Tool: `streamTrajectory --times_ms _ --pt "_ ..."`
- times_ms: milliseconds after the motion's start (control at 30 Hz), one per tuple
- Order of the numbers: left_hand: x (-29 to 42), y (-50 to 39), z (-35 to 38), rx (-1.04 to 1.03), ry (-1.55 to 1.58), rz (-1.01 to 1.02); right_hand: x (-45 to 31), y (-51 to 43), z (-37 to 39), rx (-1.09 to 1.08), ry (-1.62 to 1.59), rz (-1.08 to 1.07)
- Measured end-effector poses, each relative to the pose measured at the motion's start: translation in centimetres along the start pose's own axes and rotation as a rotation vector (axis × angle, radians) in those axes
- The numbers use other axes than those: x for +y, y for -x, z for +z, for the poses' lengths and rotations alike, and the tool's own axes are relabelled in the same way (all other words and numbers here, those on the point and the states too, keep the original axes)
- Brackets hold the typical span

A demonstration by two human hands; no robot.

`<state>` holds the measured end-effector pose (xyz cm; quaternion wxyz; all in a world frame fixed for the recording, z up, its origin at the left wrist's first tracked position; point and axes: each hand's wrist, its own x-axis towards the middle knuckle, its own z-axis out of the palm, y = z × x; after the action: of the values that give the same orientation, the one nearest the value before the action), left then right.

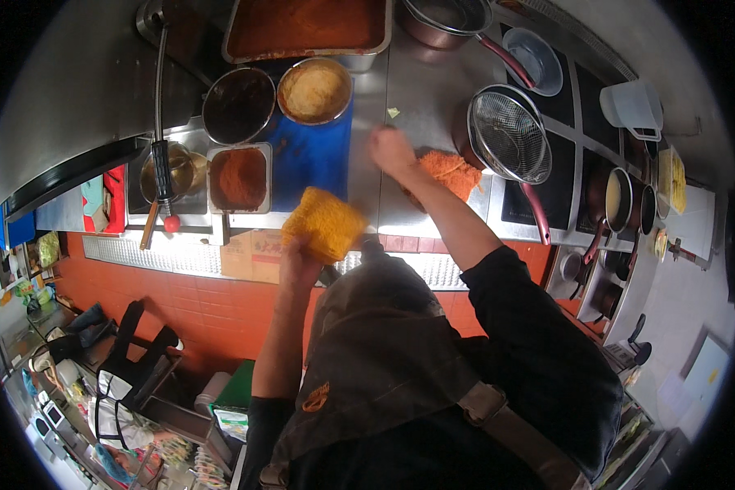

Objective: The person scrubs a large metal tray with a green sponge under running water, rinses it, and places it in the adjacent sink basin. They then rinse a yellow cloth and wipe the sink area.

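Note:
My left hand point(300, 263) holds a folded yellow cloth point(323, 225) at the counter's front edge, below the blue cutting board point(312, 162). My right hand point(393, 150) is over the steel counter point(367, 116), right of the board; it is curled and slightly blurred, and whether it holds anything is hidden. An orange cloth point(447, 173) lies on the counter under my right forearm. A small pale scrap point(393, 113) lies just above my right hand. Two round bowls, one with dark contents point(239, 105) and one with pale yellow contents point(315, 90), stand at the board's upper left.
A square tub of red powder point(240, 179) stands beside the sink with its spray tap point(160, 159). A deep tray of red sauce point(309, 27) is at the back. Right are a pot with a wire strainer point(508, 135) and the hobs point(542, 184). A person point(119, 392) works at lower left.

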<state>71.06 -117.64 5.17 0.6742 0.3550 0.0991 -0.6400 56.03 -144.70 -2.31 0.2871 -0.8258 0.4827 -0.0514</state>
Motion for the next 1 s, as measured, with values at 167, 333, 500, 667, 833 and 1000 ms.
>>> streamTrajectory --times_ms 167,333,500,667,833,1000 --pt "-0.2 -2.6 0.7 -0.141 0.095 0.031 2.2 -4.3 -3.6 0.263 0.042 0.135" --pt "-0.5 -6.9 -1.4 -0.181 0.074 0.178 2.1 -5.2 -4.4 0.06 0.137 0.196" --pt "0.2 -8.1 -3.5 0.328 -0.326 0.038 0.1 -3.6 -6.5 0.087 0.15 0.181" --pt "-0.6 -7.8 -3.4 0.408 -0.506 0.06 -1.4 3.2 -15.6 0.526 -0.088 -0.024" --pt "-1.8 -8.1 -4.1 0.392 -0.391 0.146 3.9 6.8 -24.0 0.787 -0.166 0.253" --pt "-2.5 -7.1 -4.4 0.255 -0.229 0.177 5.6 7.6 -22.8 0.462 0.498 0.311"
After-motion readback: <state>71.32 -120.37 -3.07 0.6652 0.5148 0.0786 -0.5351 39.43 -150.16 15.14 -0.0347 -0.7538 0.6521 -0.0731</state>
